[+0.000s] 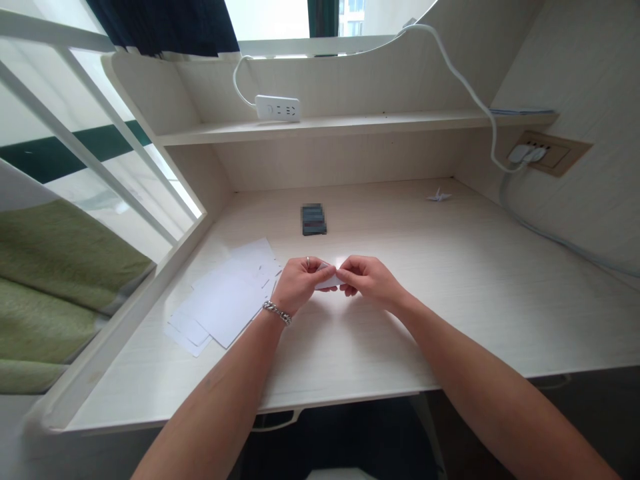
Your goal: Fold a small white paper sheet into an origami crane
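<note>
Lying beyond pale slats at the far left is a green cloth (60, 260). Next, on the pale surface (480, 267), overlapping white sheets (233, 293) spread at an angle, with small scraps near their right edge. Above and behind, a white power strip (278, 109) rests on the shelf (360, 124). The left hand (301, 279), with a ring and a wrist bracelet, grips a small piece of white paper (327, 283) between thumb and fingers. Behind it sits a dark, pixelated block (313, 220). The paper is between both hands, near the front edge; the right hand (367, 277) pinches its right end. Farther right, toward the back, stands a small folded paper shape (439, 196), then a wall socket (557, 155) with white plugs.
</note>
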{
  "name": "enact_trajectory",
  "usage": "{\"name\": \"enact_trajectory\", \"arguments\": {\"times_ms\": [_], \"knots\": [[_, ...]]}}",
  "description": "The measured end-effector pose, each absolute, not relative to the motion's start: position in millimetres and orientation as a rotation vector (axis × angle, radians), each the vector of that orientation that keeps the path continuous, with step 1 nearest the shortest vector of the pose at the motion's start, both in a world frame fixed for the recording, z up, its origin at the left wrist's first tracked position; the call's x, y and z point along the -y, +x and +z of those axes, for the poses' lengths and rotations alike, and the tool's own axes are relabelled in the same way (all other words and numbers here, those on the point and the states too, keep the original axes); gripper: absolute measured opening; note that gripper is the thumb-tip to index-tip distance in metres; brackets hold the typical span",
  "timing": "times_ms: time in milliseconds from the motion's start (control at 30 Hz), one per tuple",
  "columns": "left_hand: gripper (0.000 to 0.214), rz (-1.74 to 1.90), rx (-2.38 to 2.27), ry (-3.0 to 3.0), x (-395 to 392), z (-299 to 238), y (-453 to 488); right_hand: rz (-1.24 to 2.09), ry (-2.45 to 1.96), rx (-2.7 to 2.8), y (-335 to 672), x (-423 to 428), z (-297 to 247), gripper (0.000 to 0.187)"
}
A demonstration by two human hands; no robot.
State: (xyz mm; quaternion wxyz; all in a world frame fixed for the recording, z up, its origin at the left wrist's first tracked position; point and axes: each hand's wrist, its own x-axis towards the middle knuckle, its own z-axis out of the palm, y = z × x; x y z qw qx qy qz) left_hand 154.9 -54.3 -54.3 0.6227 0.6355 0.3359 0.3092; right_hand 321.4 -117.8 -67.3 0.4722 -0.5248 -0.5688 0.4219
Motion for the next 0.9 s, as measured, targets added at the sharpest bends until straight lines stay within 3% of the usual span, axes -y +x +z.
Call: {"name": "enact_trajectory", "arguments": {"times_ms": [267,900], "knots": [[0.027,0.844,-0.878,1.538,51.0,-56.2,153.4,1.0,-1.28,1.409,322.8,117.0,-71.0,0.022],[0.032,0.725,-0.852,1.511,52.1,-57.5,154.8,1.109,-1.295,1.307,323.2,115.9,-69.7,0.024]]}}
